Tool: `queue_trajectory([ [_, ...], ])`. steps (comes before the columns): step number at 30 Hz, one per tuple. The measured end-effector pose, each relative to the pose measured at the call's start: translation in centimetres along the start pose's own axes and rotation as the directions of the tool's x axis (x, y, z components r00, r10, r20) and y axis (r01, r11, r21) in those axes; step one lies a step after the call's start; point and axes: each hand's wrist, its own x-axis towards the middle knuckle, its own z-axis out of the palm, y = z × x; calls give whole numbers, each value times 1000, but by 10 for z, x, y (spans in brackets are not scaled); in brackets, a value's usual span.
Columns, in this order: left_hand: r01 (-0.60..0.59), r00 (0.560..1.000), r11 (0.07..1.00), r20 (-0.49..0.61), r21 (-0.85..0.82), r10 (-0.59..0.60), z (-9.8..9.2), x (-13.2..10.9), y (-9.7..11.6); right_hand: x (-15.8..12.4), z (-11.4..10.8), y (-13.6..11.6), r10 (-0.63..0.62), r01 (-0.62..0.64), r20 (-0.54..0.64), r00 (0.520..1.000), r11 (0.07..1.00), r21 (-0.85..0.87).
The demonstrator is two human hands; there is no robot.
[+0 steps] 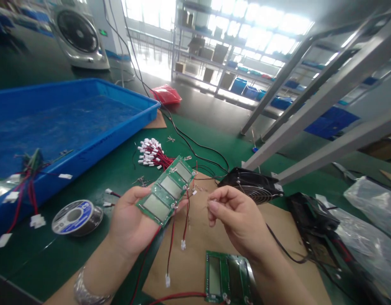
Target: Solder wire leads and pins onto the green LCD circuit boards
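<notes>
My left hand (130,220) holds a green circuit board (166,190) with three grey display windows, palm up, fingers under it. Red and black wires with white plugs (183,244) hang from the board. My right hand (238,218) is just right of the board, its thumb and fingertips pinched together on something too small to make out. A second green board (227,279) lies on brown cardboard (195,250) below my right hand.
A large blue tray (87,140) stands at the left with wired parts at its near corner. A solder spool (77,217) lies on the green mat. A bundle of red wires with white plugs (152,154), a black fan (252,184) and plastic bags (370,224) lie around.
</notes>
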Motion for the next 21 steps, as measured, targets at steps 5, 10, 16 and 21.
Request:
queue_trajectory([
  [5, 61, 995, 997, 87, -47, -57, 0, -4, -6, -1, 2, -1, -10, 7, 29, 1000, 994, 111],
  [10, 144, 973, 989, 185, -18, -138, -1, -2, -11, -4, 6, -2, -13, 6, 62, 998, 994, 112],
  [16, 155, 974, 986, 157, 54, -162, -3, -1, -18, -6, 11, -3, -3, 2, 29, 1000, 999, 32],
  [21, 112, 983, 987, 131, 111, -126, -4, -4, -21, -8, 11, 2, -41, 30, -64, 997, 987, -156],
])
